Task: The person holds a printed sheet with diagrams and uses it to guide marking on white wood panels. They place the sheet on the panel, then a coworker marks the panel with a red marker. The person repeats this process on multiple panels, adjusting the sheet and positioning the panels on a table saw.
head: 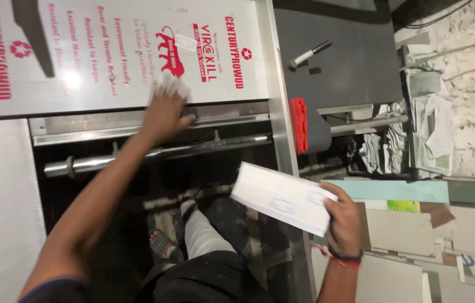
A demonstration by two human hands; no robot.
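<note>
My left hand (164,112) presses a small pale cloth or wad of paper (171,85) against the near edge of a large white board printed in red (114,56) that lies on a metal machine table. My right hand (343,216) holds a white sheet of paper (282,197) by its lower right corner, tilted, off to the right of the machine. A band sits on that wrist. My legs and sandalled feet (161,242) show below, between the two arms.
Steel rails (153,152) run under the board's edge. A marker pen (310,54) lies on a dark grey surface (350,73) at the upper right, beside a red block (299,124). Stacked board offcuts (411,224) and crumpled papers (434,134) fill the right side.
</note>
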